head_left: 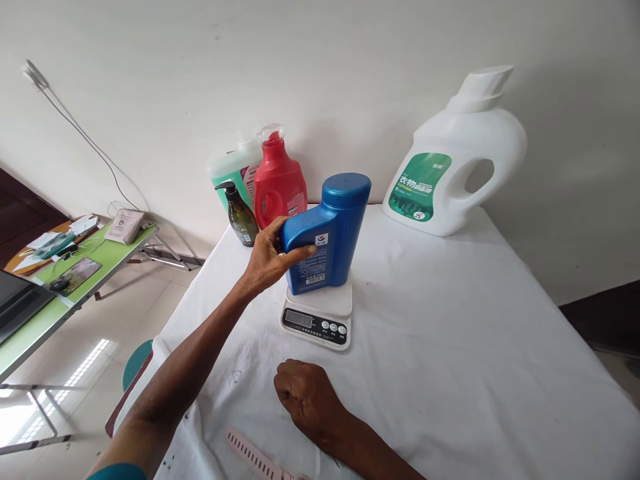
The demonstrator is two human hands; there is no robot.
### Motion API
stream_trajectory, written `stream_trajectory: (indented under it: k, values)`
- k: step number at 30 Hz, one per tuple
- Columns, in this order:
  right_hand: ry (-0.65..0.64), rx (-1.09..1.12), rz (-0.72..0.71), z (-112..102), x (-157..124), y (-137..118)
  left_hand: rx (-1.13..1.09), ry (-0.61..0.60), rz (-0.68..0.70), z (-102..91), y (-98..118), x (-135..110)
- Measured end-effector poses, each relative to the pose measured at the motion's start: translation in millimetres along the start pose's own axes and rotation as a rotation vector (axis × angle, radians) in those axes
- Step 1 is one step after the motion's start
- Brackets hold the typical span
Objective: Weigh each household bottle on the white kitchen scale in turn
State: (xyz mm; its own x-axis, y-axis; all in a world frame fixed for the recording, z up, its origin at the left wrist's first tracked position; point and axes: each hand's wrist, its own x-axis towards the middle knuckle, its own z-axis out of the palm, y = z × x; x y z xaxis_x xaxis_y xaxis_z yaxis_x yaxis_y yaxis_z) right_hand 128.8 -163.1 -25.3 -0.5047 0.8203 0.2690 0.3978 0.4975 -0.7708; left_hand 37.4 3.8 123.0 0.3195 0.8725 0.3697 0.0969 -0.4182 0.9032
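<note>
My left hand (270, 257) is wrapped round the handle side of a blue plastic bottle (327, 233), which stands tilted on a small white kitchen scale (320, 313). The scale sits on a table with a white cloth (450, 320). My right hand (307, 397) rests on the cloth in front of the scale, curled into a loose fist with nothing visible in it.
A red detergent bottle (279, 180), a green-and-white bottle (235, 167) and a dark pump bottle (241, 215) stand at the back left by the wall. A large white jug (457, 160) leans at the back right. A pink strip (253, 457) lies near the front edge. A green side table (55, 280) stands to the left.
</note>
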Motion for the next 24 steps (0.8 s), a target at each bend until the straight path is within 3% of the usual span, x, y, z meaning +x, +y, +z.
stream_trajectory:
  k: [9, 16, 18, 22, 24]
  values:
    - [0.000, -0.047, 0.003, -0.4, -0.4, -0.6, 0.090, 0.000, 0.036, 2.9, 2.4, -8.0]
    - [0.011, -0.060, -0.008, 4.0, -0.7, 4.2, 0.001, -0.022, 0.017, -4.3, 3.6, -18.7]
    - [0.010, -0.058, -0.010, 4.6, -1.6, 4.7, -0.035, 0.068, -0.002, -5.5, -7.7, -25.0]
    - [0.011, -0.042, -0.025, 5.1, -2.8, 5.2, -0.095, 0.314, -0.192, -5.9, -49.1, -40.3]
    - [0.033, -0.013, -0.037, 5.3, -2.9, 5.7, -0.111, 0.369, -0.259, -7.1, -70.4, -48.4]
